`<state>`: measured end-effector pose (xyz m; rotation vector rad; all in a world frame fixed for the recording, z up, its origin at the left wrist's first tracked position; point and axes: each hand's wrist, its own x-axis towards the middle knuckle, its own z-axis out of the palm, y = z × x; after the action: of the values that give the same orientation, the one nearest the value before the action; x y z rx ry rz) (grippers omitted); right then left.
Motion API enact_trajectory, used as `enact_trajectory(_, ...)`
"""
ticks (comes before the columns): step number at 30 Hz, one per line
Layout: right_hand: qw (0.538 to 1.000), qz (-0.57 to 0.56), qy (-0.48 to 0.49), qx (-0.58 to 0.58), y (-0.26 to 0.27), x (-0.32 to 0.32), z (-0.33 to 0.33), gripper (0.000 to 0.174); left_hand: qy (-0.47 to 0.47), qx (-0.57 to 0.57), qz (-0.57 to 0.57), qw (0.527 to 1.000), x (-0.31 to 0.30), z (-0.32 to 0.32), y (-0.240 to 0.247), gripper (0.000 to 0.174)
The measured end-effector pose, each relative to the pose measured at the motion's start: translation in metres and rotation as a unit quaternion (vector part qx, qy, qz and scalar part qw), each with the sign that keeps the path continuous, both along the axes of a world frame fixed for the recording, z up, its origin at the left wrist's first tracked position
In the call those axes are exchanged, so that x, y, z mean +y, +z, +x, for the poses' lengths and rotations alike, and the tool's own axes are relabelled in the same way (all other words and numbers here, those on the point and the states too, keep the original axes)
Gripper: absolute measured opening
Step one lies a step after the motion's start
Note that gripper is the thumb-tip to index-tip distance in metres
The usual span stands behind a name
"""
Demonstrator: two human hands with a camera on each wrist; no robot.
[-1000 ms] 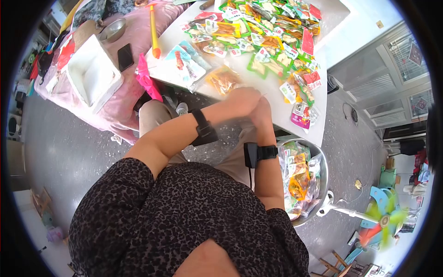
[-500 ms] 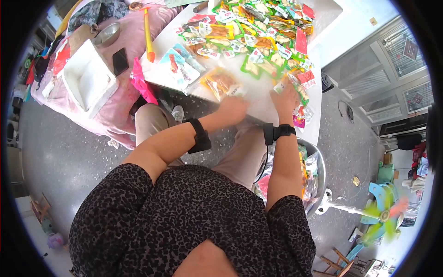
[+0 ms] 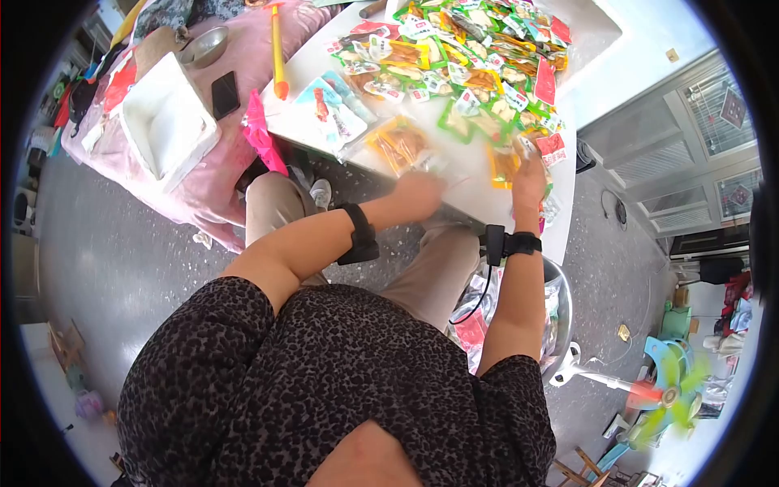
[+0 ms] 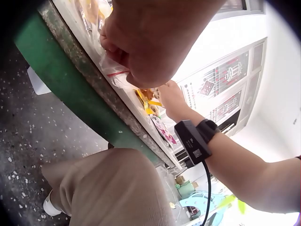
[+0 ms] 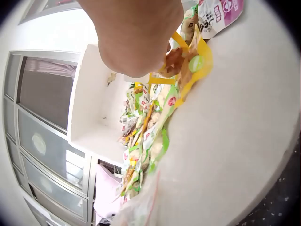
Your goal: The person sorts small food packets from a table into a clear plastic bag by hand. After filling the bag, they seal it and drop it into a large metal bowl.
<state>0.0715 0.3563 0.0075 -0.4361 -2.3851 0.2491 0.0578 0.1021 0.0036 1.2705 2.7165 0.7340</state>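
Note:
My left hand (image 3: 418, 196) is at the table's near edge, fingers curled on the mouth of a clear plastic bag with a red zip line (image 4: 117, 74). Orange-brown food packets (image 3: 398, 144) show through the bag. To the right, my right hand (image 3: 529, 177) pinches a yellow-edged snack packet (image 3: 503, 166) by one end. In the right wrist view that packet (image 5: 202, 59) tilts up off the white tabletop, with my palm hiding part of it. A big pile of green and yellow snack packets (image 3: 462, 73) spreads beyond both hands.
Blue-white pouches (image 3: 329, 114) lie left on the table (image 3: 462, 191). A metal tub of packets (image 3: 560, 312) stands by my right arm. On the pink-covered surface sit a white foam box (image 3: 166, 122) and a phone (image 3: 225, 94). A fan (image 3: 669, 396) spins at lower right.
My hands have come apart from the bag's mouth. The right hand has moved right to the loose packets and taken hold of the yellow-edged one; the left stays by the bag.

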Motion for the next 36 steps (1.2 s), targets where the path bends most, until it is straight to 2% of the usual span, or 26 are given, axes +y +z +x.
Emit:
enact_trajectory(2, 0.992, -0.116, 0.019, 0.054, 0.028, -0.016, 0.011, 0.02, -0.003, -0.01, 0.007, 1.0, -0.001, 0.002, 0.004, 0.015)
enact_trajectory(4, 0.974, -0.204, 0.029, 0.093, 0.052, -0.029, 0.022, 0.016, 0.002, -0.013, 0.066, 0.998, -0.003, 0.006, 0.005, 0.02)
enact_trajectory(6, 0.896, -0.423, 0.077, 0.115, 0.052, -0.036, 0.03, 0.015, 0.015, -0.052, 0.128, 0.99, -0.003, 0.009, 0.009, 0.027)
enact_trajectory(8, 0.768, -0.613, 0.13, 0.132, 0.05, -0.042, 0.039, 0.015, 0.033, -0.128, 0.191, 0.973, 0.0, 0.009, 0.016, 0.035)
enact_trajectory(11, 0.687, -0.705, 0.115, 0.135, 0.056, -0.063, 0.055, 0.018, 0.082, -0.213, 0.265, 0.937, 0.004, 0.006, 0.028, 0.041)
enact_trajectory(12, 0.651, -0.725, 0.172, 0.145, 0.054, -0.068, 0.057, 0.023, 0.076, -0.287, 0.279, 0.913, 0.006, 0.0, 0.027, 0.041)
enact_trajectory(15, 0.627, -0.751, 0.18, 0.105, 0.059, -0.082, 0.07, 0.025, 0.053, -0.481, 0.32, 0.814, 0.005, -0.006, 0.036, 0.041)
enact_trajectory(16, 0.581, -0.777, 0.215, 0.109, 0.047, -0.076, 0.069, 0.026, 0.041, -0.529, 0.338, 0.777, -0.005, 0.0, 0.06, 0.04)
enact_trajectory(17, 0.572, -0.785, 0.21, 0.111, 0.044, -0.077, 0.07, 0.026, 0.028, -0.575, 0.353, 0.737, -0.01, 0.003, 0.072, 0.04)
enact_trajectory(20, 0.548, -0.802, 0.21, 0.109, 0.037, -0.084, 0.076, 0.025, 0.042, -0.634, 0.355, 0.686, -0.009, -0.002, 0.049, 0.039)
enact_trajectory(23, 0.537, -0.8, 0.247, 0.1, 0.035, -0.086, 0.085, 0.025, -0.012, -0.655, 0.356, 0.667, -0.014, -0.005, 0.047, 0.038)
enact_trajectory(25, 0.535, -0.796, 0.268, 0.093, 0.035, -0.085, 0.095, 0.024, -0.007, -0.58, 0.274, 0.767, -0.016, -0.002, 0.05, 0.035)
enact_trajectory(26, 0.56, -0.777, 0.277, 0.075, 0.036, -0.086, 0.1, 0.025, -0.003, -0.539, 0.231, 0.81, -0.018, 0.001, 0.053, 0.034)
enact_trajectory(28, 0.608, -0.736, 0.294, 0.039, 0.04, -0.085, 0.109, 0.025, -0.051, -0.47, 0.2, 0.858, -0.023, 0.007, 0.058, 0.03)
enact_trajectory(29, 0.667, -0.701, 0.251, 0.02, 0.037, -0.081, 0.112, 0.025, -0.075, -0.434, 0.184, 0.879, -0.025, 0.011, 0.06, 0.028)
enact_trajectory(30, 0.721, -0.661, 0.207, 0.0, 0.035, -0.078, 0.115, 0.024, -0.069, -0.362, 0.2, 0.908, -0.023, 0.018, 0.056, 0.022)
enact_trajectory(31, 0.771, -0.616, 0.161, -0.019, 0.032, -0.076, 0.118, 0.023, -0.101, -0.301, 0.224, 0.921, -0.024, 0.022, 0.054, 0.021)
enact_trajectory(32, 0.719, -0.686, 0.109, 0.011, 0.031, -0.075, 0.123, 0.018, -0.132, -0.239, 0.248, 0.93, -0.026, 0.025, 0.051, 0.021)
enact_trajectory(34, 0.589, -0.793, 0.153, 0.019, 0.009, -0.066, 0.139, 0.028, -0.208, -0.076, 0.316, 0.922, -0.028, 0.031, 0.046, 0.021)
enact_trajectory(35, 0.517, -0.838, 0.174, 0.023, -0.003, -0.062, 0.147, 0.034, -0.232, -0.036, 0.319, 0.918, -0.028, 0.033, 0.046, 0.02)
enact_trajectory(36, 0.494, -0.85, 0.182, 0.003, 0.0, -0.073, 0.153, 0.049, -0.256, 0.005, 0.32, 0.912, -0.029, 0.035, 0.048, 0.019)
